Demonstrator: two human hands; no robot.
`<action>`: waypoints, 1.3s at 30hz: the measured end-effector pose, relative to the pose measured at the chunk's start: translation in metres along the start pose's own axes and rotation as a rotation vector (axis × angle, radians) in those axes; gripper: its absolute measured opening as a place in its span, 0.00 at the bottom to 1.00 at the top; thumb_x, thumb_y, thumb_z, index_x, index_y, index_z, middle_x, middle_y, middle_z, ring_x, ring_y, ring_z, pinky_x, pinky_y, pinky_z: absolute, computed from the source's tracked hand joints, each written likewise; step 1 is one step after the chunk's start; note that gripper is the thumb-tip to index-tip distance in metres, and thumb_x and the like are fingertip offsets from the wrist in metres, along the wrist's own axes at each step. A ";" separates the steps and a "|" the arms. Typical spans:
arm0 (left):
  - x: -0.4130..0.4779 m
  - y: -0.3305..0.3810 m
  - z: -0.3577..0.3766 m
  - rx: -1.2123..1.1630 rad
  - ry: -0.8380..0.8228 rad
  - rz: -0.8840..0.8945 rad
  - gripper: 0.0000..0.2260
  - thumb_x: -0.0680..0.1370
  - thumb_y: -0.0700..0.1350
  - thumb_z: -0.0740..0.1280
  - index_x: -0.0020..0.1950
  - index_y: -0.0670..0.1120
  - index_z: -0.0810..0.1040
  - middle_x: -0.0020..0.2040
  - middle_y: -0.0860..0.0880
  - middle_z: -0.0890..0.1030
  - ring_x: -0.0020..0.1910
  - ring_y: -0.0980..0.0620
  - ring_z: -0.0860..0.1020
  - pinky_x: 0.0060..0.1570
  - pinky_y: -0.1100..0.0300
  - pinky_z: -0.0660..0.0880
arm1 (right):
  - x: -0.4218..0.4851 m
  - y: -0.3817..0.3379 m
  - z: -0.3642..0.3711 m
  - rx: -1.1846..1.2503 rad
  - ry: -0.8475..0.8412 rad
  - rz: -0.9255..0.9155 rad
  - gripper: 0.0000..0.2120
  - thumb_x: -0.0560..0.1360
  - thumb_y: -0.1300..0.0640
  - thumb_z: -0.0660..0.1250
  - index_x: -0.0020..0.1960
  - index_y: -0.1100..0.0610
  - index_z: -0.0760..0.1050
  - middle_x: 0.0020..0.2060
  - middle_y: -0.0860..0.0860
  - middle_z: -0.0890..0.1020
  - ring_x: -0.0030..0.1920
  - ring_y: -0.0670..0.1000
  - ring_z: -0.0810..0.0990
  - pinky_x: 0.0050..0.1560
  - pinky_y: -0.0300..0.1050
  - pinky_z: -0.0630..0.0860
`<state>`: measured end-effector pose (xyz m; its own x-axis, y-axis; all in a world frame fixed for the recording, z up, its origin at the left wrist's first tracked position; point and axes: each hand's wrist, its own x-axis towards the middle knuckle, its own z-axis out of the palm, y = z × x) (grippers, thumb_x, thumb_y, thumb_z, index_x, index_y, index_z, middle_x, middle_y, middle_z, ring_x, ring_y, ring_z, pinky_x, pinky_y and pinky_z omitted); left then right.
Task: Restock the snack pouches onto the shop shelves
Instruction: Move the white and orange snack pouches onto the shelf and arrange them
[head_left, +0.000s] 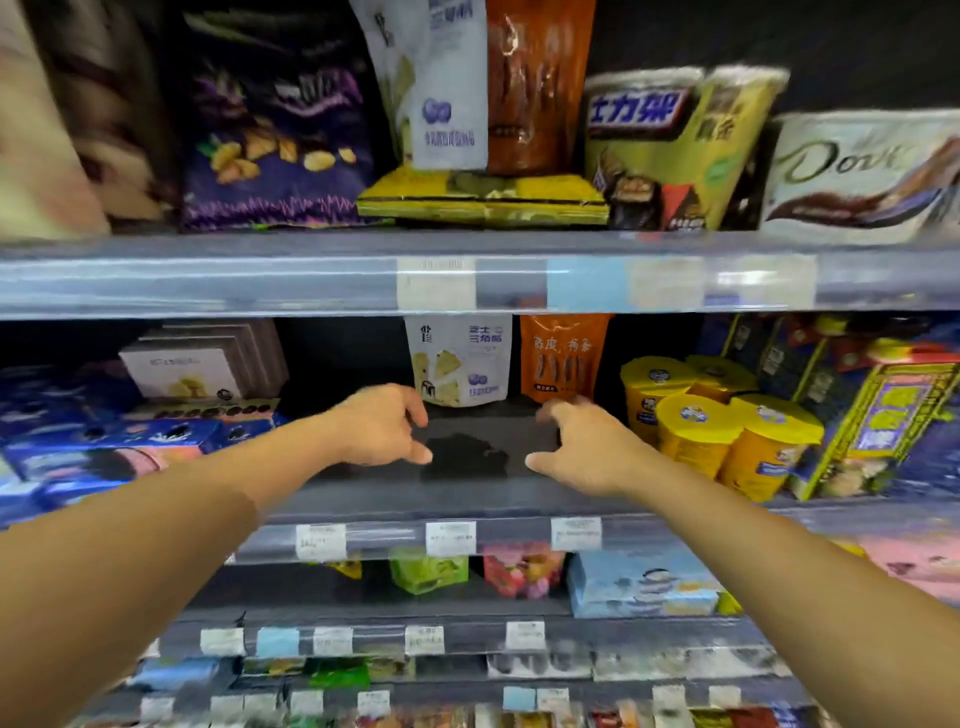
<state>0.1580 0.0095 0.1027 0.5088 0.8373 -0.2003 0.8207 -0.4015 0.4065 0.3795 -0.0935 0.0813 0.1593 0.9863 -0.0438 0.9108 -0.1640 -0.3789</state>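
1. Blurring past reading: price tags (451, 539) on the shelf fronts; packs at the far left of the top shelf smearing into streaks.
2. Running off the top edge, tops cut away: upper white pouch (441, 88) and upper orange pouch (535, 83).
3. Hiding their top edges behind the rail (260, 280): white pouch (460, 361) and orange pouch (563, 358).
4. Lying bare and dark grey: middle shelf (467, 499), with a darker patch (465, 457) showing between the hands.
5. Standing upright at the back of the middle shelf: white pouch on the left, orange pouch on the right, with a narrow gap between.
6. Reaching in over the middle shelf:
   - left hand (382, 426), fingers loosely curled, gripping nothing, just in front of the white pouch;
   - right hand (582, 447), thumb spread, fingers loosely curled, gripping nothing, fingertips at the orange pouch's base; contact impossible to tell.
7. Sitting on the top shelf: purple bag (275, 119); yellow box (483, 200) carrying both upper pouches; gold bag (675, 150); Dove bag (862, 176).
8. Flanking the middle gap: blue boxes (130, 436) on the left, yellow tubs (698, 421) on the right.
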 end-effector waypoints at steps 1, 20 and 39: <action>-0.018 0.010 -0.009 0.051 -0.021 0.011 0.21 0.71 0.49 0.77 0.60 0.45 0.77 0.53 0.46 0.80 0.53 0.48 0.79 0.55 0.56 0.76 | -0.012 -0.007 -0.014 -0.003 -0.020 -0.028 0.31 0.72 0.44 0.69 0.71 0.53 0.67 0.68 0.55 0.70 0.66 0.56 0.71 0.65 0.49 0.71; -0.167 0.121 -0.188 0.190 0.154 0.161 0.16 0.73 0.53 0.74 0.57 0.50 0.78 0.48 0.54 0.79 0.47 0.54 0.80 0.54 0.56 0.77 | -0.117 -0.113 -0.223 0.046 0.171 -0.262 0.26 0.72 0.48 0.71 0.68 0.50 0.69 0.63 0.49 0.75 0.59 0.49 0.75 0.55 0.43 0.75; -0.061 0.060 -0.221 -0.110 0.446 0.208 0.16 0.70 0.51 0.77 0.55 0.51 0.79 0.48 0.52 0.83 0.46 0.56 0.81 0.49 0.61 0.77 | 0.104 -0.167 -0.190 0.872 0.473 0.128 0.29 0.67 0.49 0.77 0.63 0.60 0.75 0.59 0.55 0.81 0.57 0.57 0.80 0.54 0.48 0.77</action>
<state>0.1186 0.0168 0.3362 0.4785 0.8304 0.2855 0.6691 -0.5554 0.4938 0.3167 0.0327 0.3157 0.5446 0.8216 0.1687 0.3087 -0.0093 -0.9511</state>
